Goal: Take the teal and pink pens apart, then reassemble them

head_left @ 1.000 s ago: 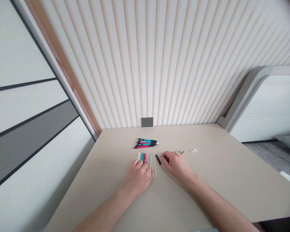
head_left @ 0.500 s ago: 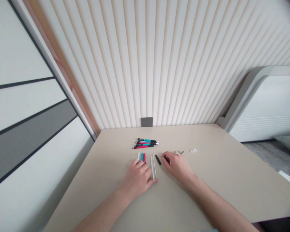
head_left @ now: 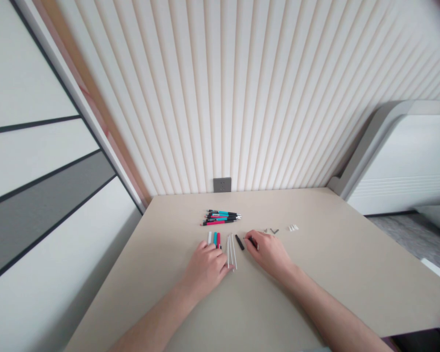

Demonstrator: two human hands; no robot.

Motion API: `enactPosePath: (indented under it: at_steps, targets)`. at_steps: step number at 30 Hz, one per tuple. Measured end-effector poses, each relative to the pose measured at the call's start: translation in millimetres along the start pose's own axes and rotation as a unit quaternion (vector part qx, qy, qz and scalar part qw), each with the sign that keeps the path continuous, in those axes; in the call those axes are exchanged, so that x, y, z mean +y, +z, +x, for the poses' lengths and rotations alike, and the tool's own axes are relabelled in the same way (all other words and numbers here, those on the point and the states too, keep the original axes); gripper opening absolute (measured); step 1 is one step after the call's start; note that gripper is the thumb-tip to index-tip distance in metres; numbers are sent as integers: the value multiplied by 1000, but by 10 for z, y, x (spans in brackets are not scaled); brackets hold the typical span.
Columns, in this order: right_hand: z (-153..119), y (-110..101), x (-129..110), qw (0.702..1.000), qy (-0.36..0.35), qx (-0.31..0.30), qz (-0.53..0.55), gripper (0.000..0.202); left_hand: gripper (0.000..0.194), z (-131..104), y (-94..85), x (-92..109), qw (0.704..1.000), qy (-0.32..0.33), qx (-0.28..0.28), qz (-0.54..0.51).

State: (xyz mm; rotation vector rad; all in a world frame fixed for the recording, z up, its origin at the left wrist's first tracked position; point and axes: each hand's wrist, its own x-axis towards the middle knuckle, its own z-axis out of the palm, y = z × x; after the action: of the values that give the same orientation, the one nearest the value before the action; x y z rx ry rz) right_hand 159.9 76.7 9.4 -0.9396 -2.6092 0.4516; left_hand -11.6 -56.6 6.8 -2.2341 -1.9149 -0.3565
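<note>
My left hand (head_left: 208,266) rests on the table with its fingers bent over the near ends of a white barrel (head_left: 209,238), a blue barrel (head_left: 215,238) and a red barrel (head_left: 218,238). Its thumb stretches apart from the fingers, at the lower ends of several thin white rods (head_left: 232,249), which look like pen refills. To their right lies a black tube (head_left: 239,242). My right hand (head_left: 267,248) is closed, with thumb and fingertips around a small black pen part (head_left: 253,242), partly hidden by the fingers.
A pile of blue, red and black pens (head_left: 222,217) lies farther back. Small metal clips (head_left: 275,231) and small white pieces (head_left: 293,228) are right of my right hand. A dark socket (head_left: 222,185) sits on the ribbed wall (head_left: 242,98) behind the table (head_left: 168,225).
My left hand has shifted slightly left, its thumb drawing back. The white rods now lie more spread out, their near ends less covered. My right hand stays in place.
</note>
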Motion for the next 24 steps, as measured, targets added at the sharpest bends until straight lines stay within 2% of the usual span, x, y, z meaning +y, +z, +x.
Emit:
enactPosePath:
  at_steps: [13, 20, 21, 24]
  targets:
    - [7, 2, 8, 1000, 10, -10, 2, 22, 14, 7, 9, -16, 1000, -6, -29, -9]
    - [0, 1, -8, 1000, 15, -11, 1, 23, 11, 13, -92, 25, 999, -25, -20, -25]
    - [6, -15, -4, 1000, 17, -10, 3, 23, 12, 11, -108, 32, 999, -23, -17, -34]
    - [47, -115, 83, 999, 34, 7, 9, 24, 35, -1, -132, 42, 998, 4, -19, -58]
